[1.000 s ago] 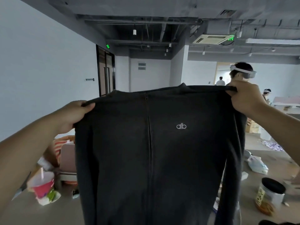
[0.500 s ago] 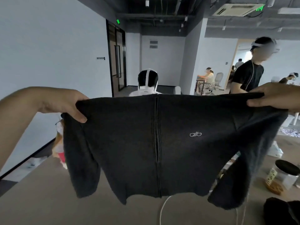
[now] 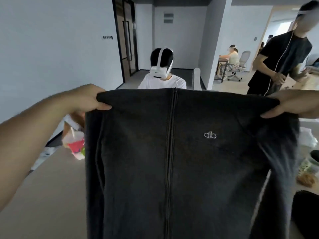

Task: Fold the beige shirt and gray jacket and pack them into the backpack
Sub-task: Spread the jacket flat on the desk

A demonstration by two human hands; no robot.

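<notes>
Left hand: our left hand (image 3: 89, 99) is curled over the top left corner of the gray jacket (image 3: 172, 161), thumb on the front face, the other fingers hidden behind the cloth.
Right hand: our right hand (image 3: 293, 104) clamps the top right corner the same way, thumb in front.
Jacket: it hangs straight down between our two hands, well above the table (image 3: 43, 195), front facing us, with the zipper (image 3: 170, 152) closed down the middle and a small logo (image 3: 209, 135) to its right.
Why held so: we judge that gripping both shoulders and pulling them apart lets gravity smooth the body flat and square, ready to lay down for folding.
Sleeves: they drop along either side; the right one is blurred.
Beyond the jacket: a pink cup (image 3: 76, 144) sits just left of it, a jar (image 3: 309, 171) to the right.
Backpack and beige shirt: neither shows clearly; a dark shape (image 3: 305, 213) at lower right may be the backpack, we cannot tell.
</notes>
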